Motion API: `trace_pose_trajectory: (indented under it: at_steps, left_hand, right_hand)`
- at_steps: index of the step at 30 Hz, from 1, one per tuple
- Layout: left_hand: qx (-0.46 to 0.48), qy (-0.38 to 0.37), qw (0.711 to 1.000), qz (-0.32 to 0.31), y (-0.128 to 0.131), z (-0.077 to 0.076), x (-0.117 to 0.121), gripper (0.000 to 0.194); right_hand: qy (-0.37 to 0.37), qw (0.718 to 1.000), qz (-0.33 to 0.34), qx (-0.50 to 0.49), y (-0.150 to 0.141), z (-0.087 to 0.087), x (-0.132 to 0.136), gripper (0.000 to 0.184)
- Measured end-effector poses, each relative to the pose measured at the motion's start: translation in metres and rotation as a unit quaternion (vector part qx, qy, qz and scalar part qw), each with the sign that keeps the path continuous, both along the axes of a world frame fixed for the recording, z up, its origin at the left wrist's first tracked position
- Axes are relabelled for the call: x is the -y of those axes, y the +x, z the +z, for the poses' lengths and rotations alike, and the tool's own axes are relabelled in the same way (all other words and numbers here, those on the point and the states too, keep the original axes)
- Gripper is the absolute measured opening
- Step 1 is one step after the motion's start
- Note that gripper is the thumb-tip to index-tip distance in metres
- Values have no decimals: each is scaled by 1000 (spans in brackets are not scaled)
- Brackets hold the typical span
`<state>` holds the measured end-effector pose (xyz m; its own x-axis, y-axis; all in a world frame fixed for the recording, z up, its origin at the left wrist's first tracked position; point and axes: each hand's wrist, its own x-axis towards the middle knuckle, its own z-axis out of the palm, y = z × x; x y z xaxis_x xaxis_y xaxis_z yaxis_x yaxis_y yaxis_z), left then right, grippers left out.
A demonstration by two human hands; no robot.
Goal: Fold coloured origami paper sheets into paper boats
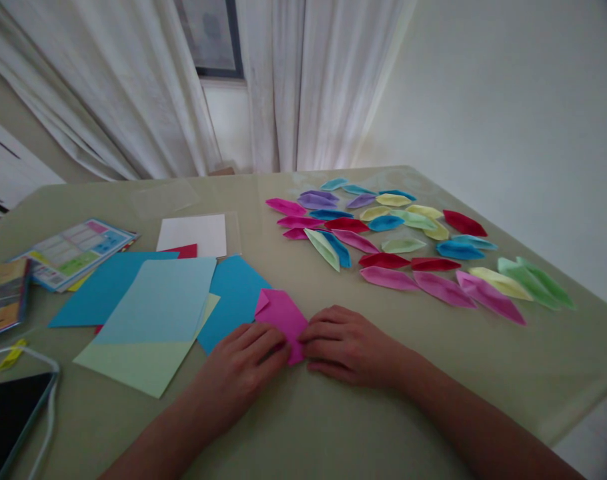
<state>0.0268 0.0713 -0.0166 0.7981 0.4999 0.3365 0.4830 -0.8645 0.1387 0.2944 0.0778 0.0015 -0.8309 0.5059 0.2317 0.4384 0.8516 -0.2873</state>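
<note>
A sheet of magenta paper (283, 312), partly folded with a small turned-in corner at its upper left, lies in front of me. My left hand (251, 357) presses on its lower left part, fingers closed together over the paper. From the other side, my right hand (341, 343) pinches its right edge, fingers curled. Both sets of fingertips hide part of the lower folds. The magenta paper's left corner overlaps a blue sheet (236, 293). Close by on the left lie a light blue sheet (166, 293) and a pale green sheet (138, 363).
Several folded paper boats (391, 278) in many colours spread over the table's right side. White paper (193, 233) lies behind the coloured sheets. At the left are a printed packet (83, 253), a booklet (3, 297), a dark phone-like device (13, 420) and a white cable (53, 400).
</note>
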Motion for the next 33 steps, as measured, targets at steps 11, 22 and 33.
trace_pose_trajectory:
  at_steps: [11, 22, 33]
  left_hand:
    - [144, -220, 959, 105, 7, -2, 3, 18]
    - [153, -208, 951, 173, 12, -4, 9, 7]
    - [137, -206, 953, 173, 13, -6, 9, 9]
  right_hand:
    - [42, 998, -17, 38, -1, 8, 13, 19]
    - [8, 999, -33, 35, -5, 9, 22, 23]
    - [9, 998, -52, 46, -8, 6, 27, 26]
